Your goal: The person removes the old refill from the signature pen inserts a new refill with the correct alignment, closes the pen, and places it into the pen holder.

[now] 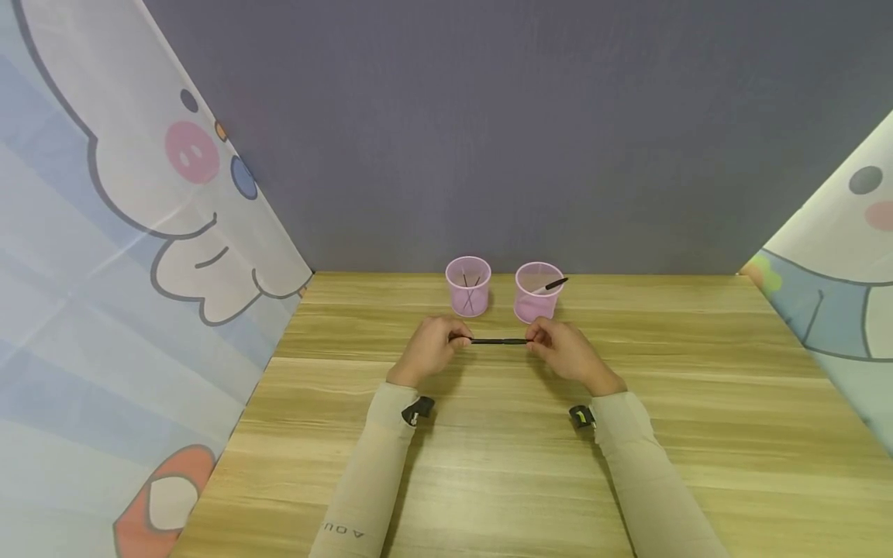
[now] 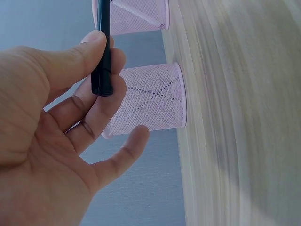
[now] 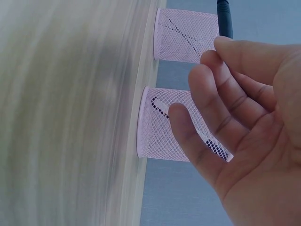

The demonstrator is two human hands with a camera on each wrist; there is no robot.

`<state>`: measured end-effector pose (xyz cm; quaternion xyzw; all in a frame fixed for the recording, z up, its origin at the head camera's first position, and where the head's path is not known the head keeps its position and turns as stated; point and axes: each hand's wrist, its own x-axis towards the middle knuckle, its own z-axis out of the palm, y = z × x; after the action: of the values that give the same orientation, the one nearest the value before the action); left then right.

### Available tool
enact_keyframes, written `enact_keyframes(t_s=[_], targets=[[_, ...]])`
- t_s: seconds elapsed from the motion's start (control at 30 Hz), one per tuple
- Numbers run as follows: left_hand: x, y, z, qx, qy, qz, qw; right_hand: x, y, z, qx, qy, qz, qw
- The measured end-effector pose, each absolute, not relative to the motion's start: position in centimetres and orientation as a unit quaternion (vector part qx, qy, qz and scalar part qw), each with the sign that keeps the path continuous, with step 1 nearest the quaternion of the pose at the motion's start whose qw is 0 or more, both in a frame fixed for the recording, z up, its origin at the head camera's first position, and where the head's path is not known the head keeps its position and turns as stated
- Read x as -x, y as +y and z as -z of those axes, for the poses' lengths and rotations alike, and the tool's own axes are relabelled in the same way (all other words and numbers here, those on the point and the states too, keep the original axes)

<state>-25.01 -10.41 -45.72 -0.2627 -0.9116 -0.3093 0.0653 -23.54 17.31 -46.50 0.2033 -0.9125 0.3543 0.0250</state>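
Observation:
A black pen (image 1: 498, 341) lies level between both hands, above the wooden table. My left hand (image 1: 434, 346) pinches one end of it between thumb and fingers; the left wrist view shows that blunt black end (image 2: 102, 80), while the little finger stands away from it. The other end (image 3: 225, 21) is pinched by the thumb and fingertips of my right hand (image 1: 563, 350). Just beyond the hands stand two pink mesh cups. The left cup (image 1: 469, 301) contains two thin dark sticks that cross, and the right cup (image 1: 533, 308) contains a white and black pen (image 1: 554, 285).
Behind the cups, a grey panel (image 1: 523, 139) rises at the back edge of the wooden table (image 1: 502, 465). Cloth with cartoon prints (image 1: 105, 271) hangs on the left, and similar cloth (image 1: 851, 310) on the right. Each wrist carries a small black camera mount (image 1: 417, 410).

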Motion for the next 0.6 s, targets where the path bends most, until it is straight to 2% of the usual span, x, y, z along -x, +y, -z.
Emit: enact_keyframes(t_s=[0.6], targets=[[24.91,-10.43,45.58,0.265,-0.909,0.313,0.071,23.55,17.2,46.47,-0.197,-0.911,-0.361,0.018]])
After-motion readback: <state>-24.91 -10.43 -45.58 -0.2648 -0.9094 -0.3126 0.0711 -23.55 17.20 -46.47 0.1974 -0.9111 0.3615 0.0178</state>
